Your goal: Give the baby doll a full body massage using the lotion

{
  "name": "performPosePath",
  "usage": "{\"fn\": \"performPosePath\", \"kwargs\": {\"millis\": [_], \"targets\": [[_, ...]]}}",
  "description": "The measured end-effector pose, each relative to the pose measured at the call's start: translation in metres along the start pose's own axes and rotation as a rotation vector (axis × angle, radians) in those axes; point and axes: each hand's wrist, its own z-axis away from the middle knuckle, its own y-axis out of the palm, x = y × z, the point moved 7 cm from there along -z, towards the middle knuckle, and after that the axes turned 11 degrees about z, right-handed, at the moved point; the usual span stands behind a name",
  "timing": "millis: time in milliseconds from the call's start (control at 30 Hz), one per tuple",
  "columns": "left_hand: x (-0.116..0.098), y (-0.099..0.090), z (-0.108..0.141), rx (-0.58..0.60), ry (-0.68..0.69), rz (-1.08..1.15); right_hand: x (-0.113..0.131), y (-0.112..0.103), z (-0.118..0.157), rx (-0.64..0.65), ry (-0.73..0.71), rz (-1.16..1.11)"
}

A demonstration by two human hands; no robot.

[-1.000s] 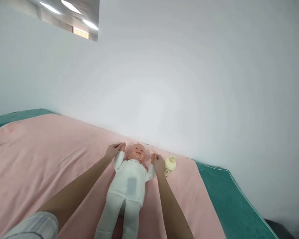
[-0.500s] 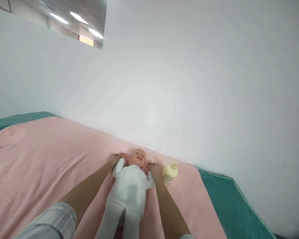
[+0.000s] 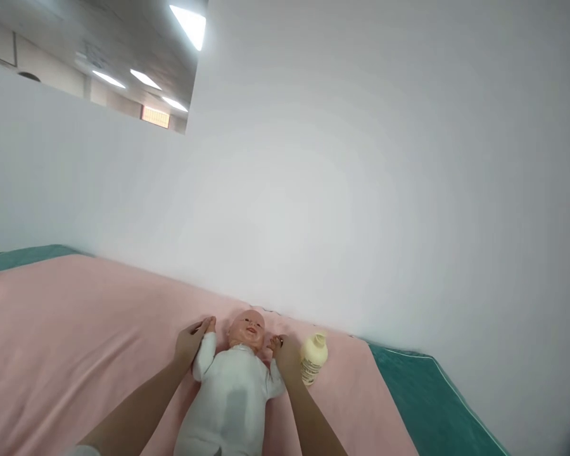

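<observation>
A baby doll point(image 3: 232, 399) in a white outfit lies on its back, head toward the wall, with a grey patch on its front. My left hand point(image 3: 189, 344) is closed round the doll's hand on the left side, beside its raised arm. On the other side my right hand point(image 3: 287, 356) holds the doll's other hand near its head. Just right of my right hand a pale yellow bottle point(image 3: 314, 358) with printed text stands on the pink cloth point(image 3: 99, 316).
Green padding point(image 3: 422, 386) shows past the pink cloth at the right and far left. A white wall point(image 3: 337, 190) rises behind the doll. Ceiling lights point(image 3: 145, 79) show through an opening at the upper left.
The whole view has shifted, so the doll and bottle sit lower in the picture. My left hand has moved outward with the doll's arm, away from its head.
</observation>
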Motion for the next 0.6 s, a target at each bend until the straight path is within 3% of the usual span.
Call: {"fn": "performPosePath", "kwargs": {"millis": [200,333,467,600], "targets": [[-0.004,-0.006,0.01,-0.054,0.016,-0.03,-0.014,-0.009,0.017,-0.023,-0.037,-0.168],[-0.017,-0.026,0.021,-0.159,0.01,-0.15,-0.021,-0.023,0.041,-0.078,-0.055,-0.311],[-0.037,-0.046,0.037,-0.222,0.044,-0.245,-0.027,-0.038,0.068,-0.176,0.047,-0.482],[-0.056,-0.057,0.063,-0.258,0.091,-0.187,-0.038,-0.046,0.101,-0.228,0.15,-0.553]]}}
